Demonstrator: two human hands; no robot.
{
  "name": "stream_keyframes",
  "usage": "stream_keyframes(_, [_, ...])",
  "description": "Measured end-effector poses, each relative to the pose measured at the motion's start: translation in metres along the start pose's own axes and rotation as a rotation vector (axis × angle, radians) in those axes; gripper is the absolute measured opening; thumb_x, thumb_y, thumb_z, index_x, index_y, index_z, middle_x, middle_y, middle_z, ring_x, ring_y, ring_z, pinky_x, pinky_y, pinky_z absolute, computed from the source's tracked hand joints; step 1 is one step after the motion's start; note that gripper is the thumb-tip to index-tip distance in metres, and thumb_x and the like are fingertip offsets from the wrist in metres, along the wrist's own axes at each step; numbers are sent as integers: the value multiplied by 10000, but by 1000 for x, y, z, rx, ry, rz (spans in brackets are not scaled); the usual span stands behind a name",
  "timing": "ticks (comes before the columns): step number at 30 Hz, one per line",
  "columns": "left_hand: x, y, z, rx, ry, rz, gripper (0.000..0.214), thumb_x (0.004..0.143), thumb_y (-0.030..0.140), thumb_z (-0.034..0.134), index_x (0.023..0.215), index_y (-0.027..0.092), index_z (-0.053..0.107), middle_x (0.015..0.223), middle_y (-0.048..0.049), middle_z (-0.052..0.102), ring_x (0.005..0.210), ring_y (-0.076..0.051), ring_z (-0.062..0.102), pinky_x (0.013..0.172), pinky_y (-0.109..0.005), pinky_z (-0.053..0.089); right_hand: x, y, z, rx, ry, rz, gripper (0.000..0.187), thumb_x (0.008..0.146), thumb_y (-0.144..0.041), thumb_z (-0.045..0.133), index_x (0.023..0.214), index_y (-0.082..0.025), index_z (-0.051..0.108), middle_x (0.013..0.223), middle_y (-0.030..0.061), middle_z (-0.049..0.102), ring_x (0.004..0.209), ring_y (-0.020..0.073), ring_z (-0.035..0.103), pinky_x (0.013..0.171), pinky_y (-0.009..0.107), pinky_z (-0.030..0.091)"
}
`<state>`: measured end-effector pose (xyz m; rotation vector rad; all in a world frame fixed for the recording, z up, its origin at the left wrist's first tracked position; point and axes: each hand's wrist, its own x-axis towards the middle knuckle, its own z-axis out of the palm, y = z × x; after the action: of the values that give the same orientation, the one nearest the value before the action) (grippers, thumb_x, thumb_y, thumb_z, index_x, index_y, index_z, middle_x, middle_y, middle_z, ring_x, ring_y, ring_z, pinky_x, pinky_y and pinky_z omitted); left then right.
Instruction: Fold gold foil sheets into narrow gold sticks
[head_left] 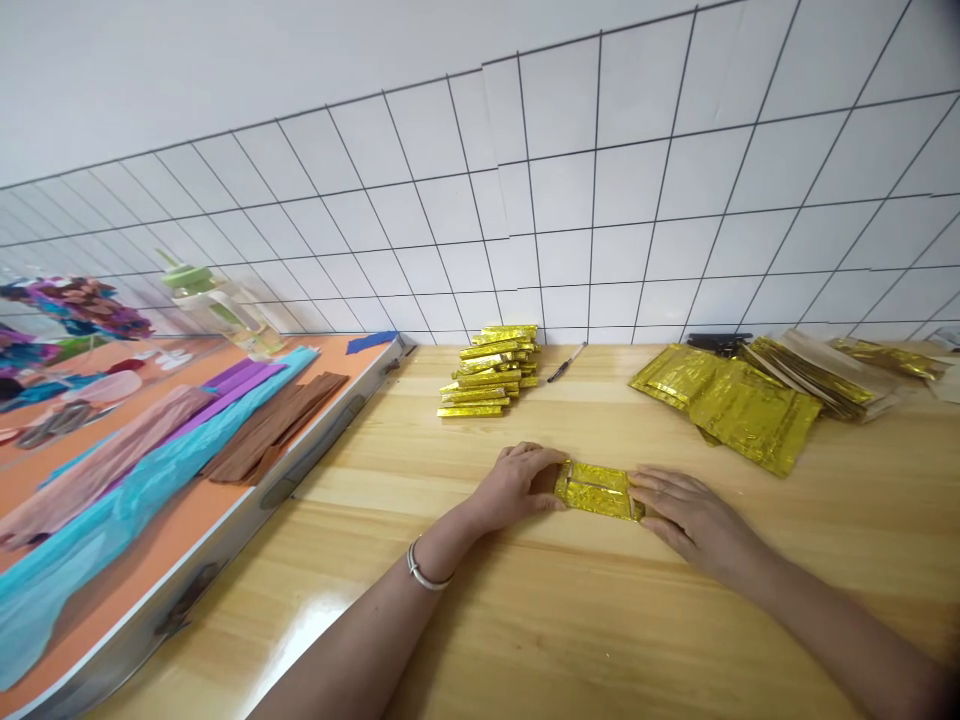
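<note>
A small sheet of gold foil paper lies on the wooden table with its long edges folded inward, a seam running along its middle. My left hand grips its left end, index finger at the upper corner and thumb at the lower one. At the opposite end my right hand holds the paper, fingers above and thumb below. Beyond the hands stands a pile of narrow folded gold foil strips. Flat gold foil sheets are spread to the right.
A dark pen lies by the tiled wall. More layered foil and paper sit at the far right. On the left, an orange-topped surface with a raised edge carries crepe strips, a green-lidded bottle and coloured paper flowers.
</note>
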<state>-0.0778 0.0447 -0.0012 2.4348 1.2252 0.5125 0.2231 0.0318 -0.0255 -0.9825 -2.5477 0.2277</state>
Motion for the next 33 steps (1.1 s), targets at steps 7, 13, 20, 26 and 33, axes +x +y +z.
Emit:
stream_keyframes(7, [4,-3,-1,-26,22,22,492,757,441,618,1193,247,501,1115,-48,590,1040,-211,483,926,-354,341,1,-1,-2,0,4,2,360,854,-304,491,1209,-257,538,1247,59,555,1180,222,469,954,447,419])
stream_keyframes(13, [16,-10,9,-58,116,-37,275,873,318,469,1107,217,572,1001,-41,640,958,-187,532,894,-335,371,1,1,0,2,-6,-8,376,854,-307,491,1226,-255,523,1253,66,549,1185,230,462,942,448,426])
stream_keyframes(20, [22,-12,14,-81,169,-113,189,861,273,474,879,192,645,858,-29,636,853,-163,537,820,-293,393,1,3,2,-33,-38,0,376,857,-311,480,1224,-239,525,1270,64,534,1203,227,440,958,442,412])
stream_keyframes(26, [28,-12,16,11,129,-140,232,860,346,481,772,177,612,845,-36,597,841,-166,510,800,-292,385,1,2,0,-26,-53,9,376,863,-325,471,1227,-243,521,1272,58,532,1205,223,435,960,443,406])
stream_keyframes(33, [45,-9,17,164,27,-89,253,870,395,448,825,201,604,1022,-36,534,960,-195,454,853,-337,359,0,1,0,-39,-58,12,368,870,-323,457,1221,-236,527,1272,55,531,1204,227,431,968,439,396])
